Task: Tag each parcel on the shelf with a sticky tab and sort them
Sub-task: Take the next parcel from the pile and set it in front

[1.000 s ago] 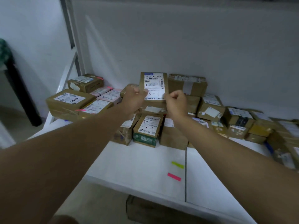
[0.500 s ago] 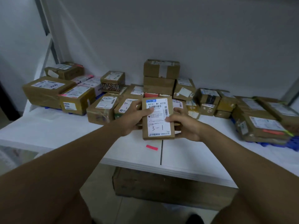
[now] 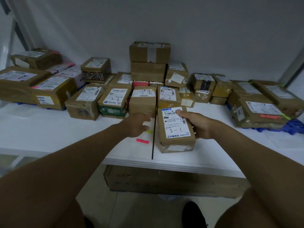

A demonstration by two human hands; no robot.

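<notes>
A brown parcel [image 3: 176, 129] with a white label marked "3-1" lies on the white shelf [image 3: 65, 129], just right of the seam. My right hand [image 3: 199, 124] grips its right side, thumb on top of the label. My left hand [image 3: 137, 124] reaches over the shelf left of the parcel, fingertips resting on a yellow-green sticky tab [image 3: 149, 131]. A pink sticky tab [image 3: 142, 141] lies flat just in front of that hand. Several other labelled parcels [image 3: 113, 101] stand in rows behind.
A tall stack of boxes [image 3: 148, 63] stands against the back wall. Larger parcels [image 3: 259, 111] with coloured tabs lie at the right on blue matting, and more tagged ones [image 3: 51, 91] at the left. A big carton [image 3: 164, 180] sits under the shelf.
The parcel came down from in front of me onto the shelf. My left hand let go of it and moved left to the yellow-green tab; my right hand still holds it.
</notes>
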